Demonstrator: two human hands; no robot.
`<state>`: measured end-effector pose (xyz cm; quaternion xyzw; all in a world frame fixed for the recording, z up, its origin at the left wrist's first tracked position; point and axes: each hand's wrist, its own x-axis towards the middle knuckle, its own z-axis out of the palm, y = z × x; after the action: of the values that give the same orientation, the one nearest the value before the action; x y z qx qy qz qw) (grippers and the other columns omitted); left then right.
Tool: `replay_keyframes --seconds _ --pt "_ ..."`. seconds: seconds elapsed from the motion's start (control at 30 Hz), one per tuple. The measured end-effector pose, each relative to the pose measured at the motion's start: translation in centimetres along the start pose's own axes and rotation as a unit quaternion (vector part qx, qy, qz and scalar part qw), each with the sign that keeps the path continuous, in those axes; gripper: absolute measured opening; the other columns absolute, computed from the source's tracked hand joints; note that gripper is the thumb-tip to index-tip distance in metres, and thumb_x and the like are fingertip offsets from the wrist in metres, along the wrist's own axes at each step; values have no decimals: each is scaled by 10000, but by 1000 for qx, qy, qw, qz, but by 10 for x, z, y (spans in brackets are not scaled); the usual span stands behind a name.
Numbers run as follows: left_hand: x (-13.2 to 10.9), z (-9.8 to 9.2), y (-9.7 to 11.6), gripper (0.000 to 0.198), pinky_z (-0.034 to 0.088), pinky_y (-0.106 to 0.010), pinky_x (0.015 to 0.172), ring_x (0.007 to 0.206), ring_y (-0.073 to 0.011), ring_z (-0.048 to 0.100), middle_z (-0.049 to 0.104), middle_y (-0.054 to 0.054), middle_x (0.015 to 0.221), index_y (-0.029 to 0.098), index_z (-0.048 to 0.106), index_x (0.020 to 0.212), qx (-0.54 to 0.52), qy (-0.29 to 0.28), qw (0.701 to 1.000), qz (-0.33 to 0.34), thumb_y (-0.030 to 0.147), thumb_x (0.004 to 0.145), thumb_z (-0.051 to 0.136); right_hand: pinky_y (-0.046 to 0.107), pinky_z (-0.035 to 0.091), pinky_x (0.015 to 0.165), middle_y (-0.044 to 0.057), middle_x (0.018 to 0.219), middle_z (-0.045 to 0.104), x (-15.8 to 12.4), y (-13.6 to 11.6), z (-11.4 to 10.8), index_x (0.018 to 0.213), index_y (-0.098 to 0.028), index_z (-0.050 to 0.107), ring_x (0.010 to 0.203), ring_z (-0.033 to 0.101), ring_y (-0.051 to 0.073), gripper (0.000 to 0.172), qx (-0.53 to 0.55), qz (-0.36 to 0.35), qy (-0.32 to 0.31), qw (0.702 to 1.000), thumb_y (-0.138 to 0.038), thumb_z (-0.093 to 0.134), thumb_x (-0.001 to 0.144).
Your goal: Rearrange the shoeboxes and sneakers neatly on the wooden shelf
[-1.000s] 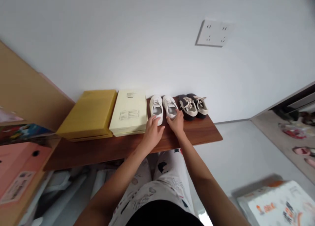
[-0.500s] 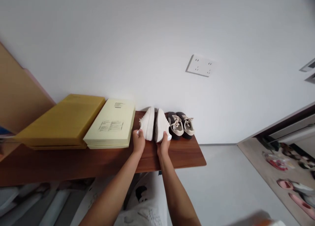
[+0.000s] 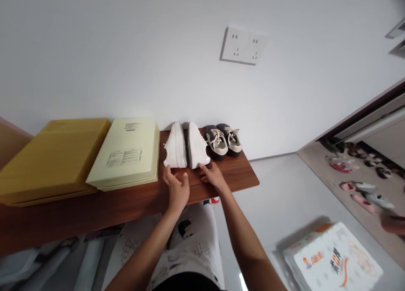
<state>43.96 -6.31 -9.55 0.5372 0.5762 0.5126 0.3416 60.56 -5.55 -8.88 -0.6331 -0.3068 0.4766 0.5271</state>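
Observation:
Two white shoes stand on their sides, sole to sole, on a dark wooden shelf [image 3: 133, 198]: the left white shoe [image 3: 175, 147] and the right white shoe [image 3: 196, 146]. My left hand [image 3: 176, 188] hovers just in front of the left shoe, fingers spread and holding nothing, fingertips near its heel. My right hand [image 3: 212, 175] rests with open fingers at the heel of the right shoe, touching or almost touching it.
A pair of dark grey laced shoes [image 3: 223, 140] sits right of the white ones. A pale yellow box [image 3: 126, 153] and a mustard box [image 3: 50, 156] lie left of them. A printed white package [image 3: 332, 259] lies on the floor; more shoes [image 3: 360, 194] lie farther right.
A second ago both hands reached the upright white shoes; half a second ago they gripped them, turned on their sides. Now both hands have let go and drawn slightly back.

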Motion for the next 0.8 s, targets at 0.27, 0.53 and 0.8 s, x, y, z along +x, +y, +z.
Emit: replay_keyframes --seconds 0.27,0.53,0.8 --pt "11 87 72 470 500 -447 1104 1373 -279 542 460 -213 1521 184 467 1456 54 -243 950 190 232 992 518 529 391 1131 213 1341 622 34 -46 -94 1182 -148 666 1309 530 342 426 -272 -247 305 879 -402 671 840" --pt "66 166 123 250 512 -460 1038 1254 -369 649 682 -228 1262 136 692 1121 217 -310 926 1 316 954 646 355 538 860 64 917 664 86 -59 -120 897 -197 616 901 616 227 259 -182 -157 281 929 -405 672 753" --pt "54 162 107 478 602 -307 696 743 -168 748 630 -210 1286 161 425 1458 -198 -202 921 -267 359 1033 520 273 563 610 45 933 671 88 -40 -125 1180 -200 580 805 654 191 451 30 -78 278 957 -538 487 895"
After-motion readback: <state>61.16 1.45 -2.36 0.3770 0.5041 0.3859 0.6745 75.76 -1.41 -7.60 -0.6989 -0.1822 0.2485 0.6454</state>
